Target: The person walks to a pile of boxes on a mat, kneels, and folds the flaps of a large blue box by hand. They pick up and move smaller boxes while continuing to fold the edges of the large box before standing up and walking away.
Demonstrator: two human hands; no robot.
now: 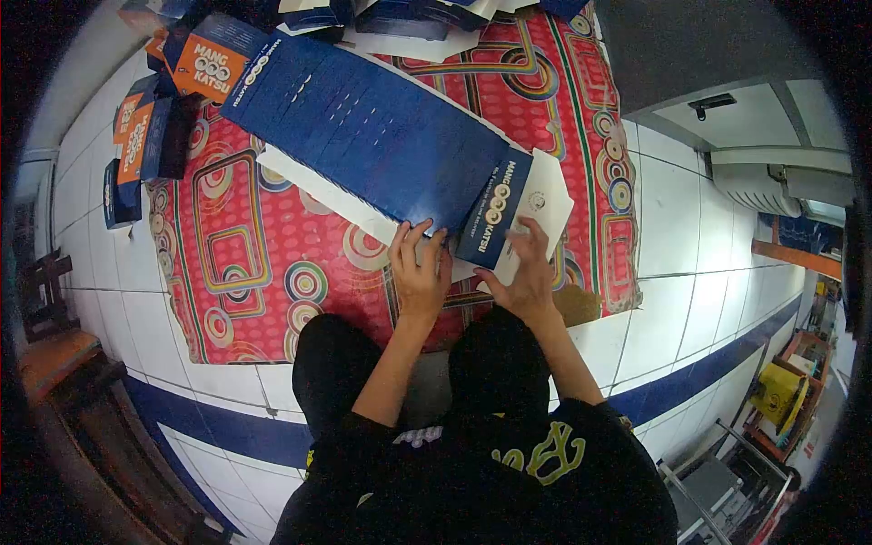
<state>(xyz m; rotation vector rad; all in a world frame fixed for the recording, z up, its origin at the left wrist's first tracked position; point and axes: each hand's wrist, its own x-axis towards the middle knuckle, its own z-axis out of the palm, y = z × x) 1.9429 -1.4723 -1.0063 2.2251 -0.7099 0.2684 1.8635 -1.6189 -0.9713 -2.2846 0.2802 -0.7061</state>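
Note:
A long fanned row of flat blue printed cartons (363, 127) lies across the red patterned mat. At its near right end, one carton (493, 216) with "MANG KATSU" lettering and a white flap (548, 195) is turned apart from the rest. My left hand (421, 272) rests its fingertips on the lower edge of the row, fingers stretched out. Beside the end carton is my right hand (527, 277), thumb and fingers spread around its lower right corner and white flap. Neither hand is closed around anything.
Folded orange and blue boxes (213, 64) stand at the upper left, with more (141, 136) below them. Other blue and white cartons (400, 23) pile up at the top. A wooden piece of furniture (73, 372) is at left; a metal rack (727, 490) stands lower right.

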